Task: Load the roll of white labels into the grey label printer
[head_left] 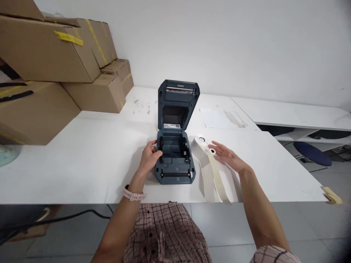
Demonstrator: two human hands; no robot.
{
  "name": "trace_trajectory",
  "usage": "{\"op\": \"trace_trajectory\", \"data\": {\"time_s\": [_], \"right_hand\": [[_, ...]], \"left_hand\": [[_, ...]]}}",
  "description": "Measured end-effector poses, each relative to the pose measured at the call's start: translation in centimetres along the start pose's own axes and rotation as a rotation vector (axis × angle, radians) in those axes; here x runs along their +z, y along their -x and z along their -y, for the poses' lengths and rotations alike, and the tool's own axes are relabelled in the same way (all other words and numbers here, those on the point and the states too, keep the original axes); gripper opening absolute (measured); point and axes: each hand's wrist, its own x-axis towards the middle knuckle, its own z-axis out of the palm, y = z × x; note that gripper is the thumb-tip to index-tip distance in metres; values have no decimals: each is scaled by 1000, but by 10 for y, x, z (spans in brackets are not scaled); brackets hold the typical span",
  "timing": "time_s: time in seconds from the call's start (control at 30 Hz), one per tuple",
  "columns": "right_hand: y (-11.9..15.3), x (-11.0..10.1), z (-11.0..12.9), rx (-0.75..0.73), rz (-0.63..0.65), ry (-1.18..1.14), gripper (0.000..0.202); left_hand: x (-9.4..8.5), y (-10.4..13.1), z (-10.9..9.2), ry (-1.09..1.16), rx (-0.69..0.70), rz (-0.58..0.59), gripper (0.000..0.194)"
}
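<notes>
We observe a white table (76, 164). On it we locate cartons (93, 93) upper left, an opened printer (174, 164) centre, paper rolls (197, 141) right of centre.

This looks like an office or stockroom workspace: taped cardboard boxes (46, 51) stacked at far left, a white worktable (68, 160) bearing 1 open label printer (175, 161) and paper rolls (205, 145), a blue seat (312, 153) at right.

Can't read the tiny print on the printer's white label (172, 126). Can't tell touching from near for the right hand (226, 157) and small roll (214, 152). Can't see all of the pale green thing (7, 156), cut off at left.
</notes>
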Motion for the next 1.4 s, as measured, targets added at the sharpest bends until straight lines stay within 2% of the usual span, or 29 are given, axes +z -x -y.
{"op": "trace_trajectory", "data": {"time_s": [0.13,0.2,0.3,0.37,0.4,0.47,0.53,0.6,0.7,0.8,0.87,0.97,1.13,1.23,1.4], "right_hand": [[7,23,-1,114,48,12,55],[8,25,9,70,41,-72,45],[8,19,41,-222,-36,-229,45],[3,22,74,-401,58,-209,48],[-2,27,91,-441,159,-133,49],[-17,48,124,-404,380,141,47],[-37,79,146,-321,472,467,43],[-57,110,154,-283,477,753,38],[-80,146,145,-282,465,1032,39],[-81,160,130,-301,468,1129,42],[-67,160,122,-352,403,1125,42],[-32,157,113,-447,289,1041,39],[26,167,99,-452,134,923,36],[45,178,91,-443,49,926,37],[59,195,84,-462,-18,958,38]], "left_hand": [[0,0,1,11,8,-2,65],[0,-1,2,17,12,-9,65],[0,-2,4,22,20,-15,64],[1,-2,5,18,35,-18,63],[1,-1,5,16,40,-17,63],[1,0,4,14,47,-19,62],[1,2,3,8,44,-22,63],[2,3,1,-1,38,-21,63],[2,5,-2,-2,30,-10,64],[2,6,-2,-5,33,-13,63],[1,7,-2,-25,37,-25,62],[1,8,1,-65,30,-52,62],[6,7,5,18,32,-49,80],[8,5,4,94,0,-4,84],[8,7,-4,123,-29,29,87]]}}
